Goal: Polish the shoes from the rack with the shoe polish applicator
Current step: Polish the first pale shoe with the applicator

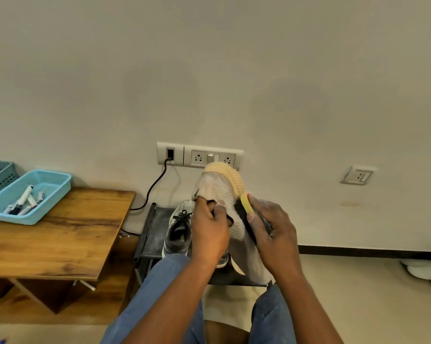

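Head view showed the left hand raised in front of the wall, its grip curled into the opening of a pale knit shoe with the thumb over the collar, toe pointing up and away. The right hand held its grip closed round the applicator, a dark body with a yellow end, laid against the right flank of the shoe just below the tan sole.

To do this step well, I judged the left hand should keep the shoe braced from inside so the knit stayed taut under the pad, while the right drew short, even strokes along the side and kept off the sole. Turning the shoe with the left wrist would bring fresh areas round better than reaching over. Knit fabric would likely take polish unevenly, so light pressure seemed wise.

Below the hands stood the dark rack, with a grey laced shoe on its top shelf, near the left hand; it looked not yet treated, though that was hard to tell. Left of the rack was a wooden bench carrying a blue tray of markers. A black cable ran from the wall socket down behind the rack. Nothing stood between applicator and shoe; the knees in jeans sat close beneath.
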